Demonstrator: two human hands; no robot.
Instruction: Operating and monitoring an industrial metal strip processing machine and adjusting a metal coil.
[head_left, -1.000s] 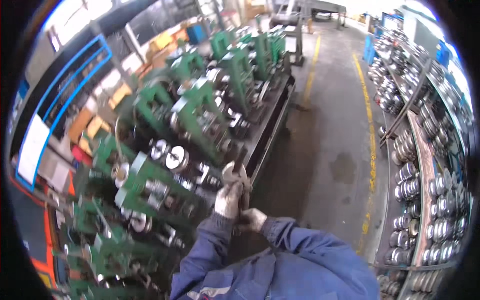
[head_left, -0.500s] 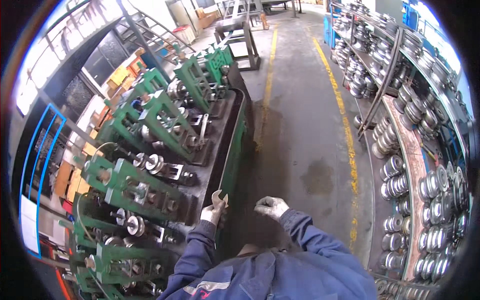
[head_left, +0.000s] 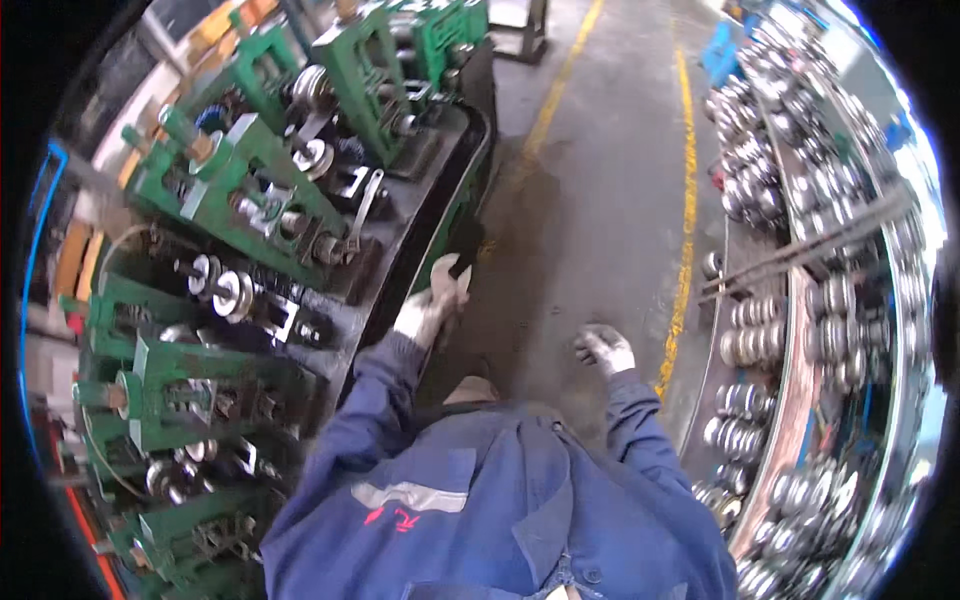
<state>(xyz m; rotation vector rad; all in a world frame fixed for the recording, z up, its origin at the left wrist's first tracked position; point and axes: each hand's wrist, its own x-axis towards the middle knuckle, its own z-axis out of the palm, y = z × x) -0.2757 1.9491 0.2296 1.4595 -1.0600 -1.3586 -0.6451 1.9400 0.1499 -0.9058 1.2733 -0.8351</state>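
Observation:
An open-ended wrench [head_left: 447, 270] with a pale, two-pronged jaw sticks up from my left hand [head_left: 425, 312], which is closed round its handle. This gloved hand is beside the dark edge of the machine bed [head_left: 395, 275]. My right hand [head_left: 606, 349], also gloved, hangs over the walkway on the right, fingers apart and slightly curled, with nothing visible in it. Another wrench [head_left: 367, 205] rests on the machine, by a green roller stand [head_left: 265, 200].
On the left runs a green roll-forming machine with several stands and metal rollers [head_left: 233, 293]. Racks on the right hold many metal rollers [head_left: 752, 345]. Between them lies a grey floor [head_left: 590, 200] with yellow lines [head_left: 688, 200].
The machine and racks have shifted in view as my head tilted down. My right hand has moved right, away from my body's middle, and its fingers have spread. My left hand still holds the wrench.

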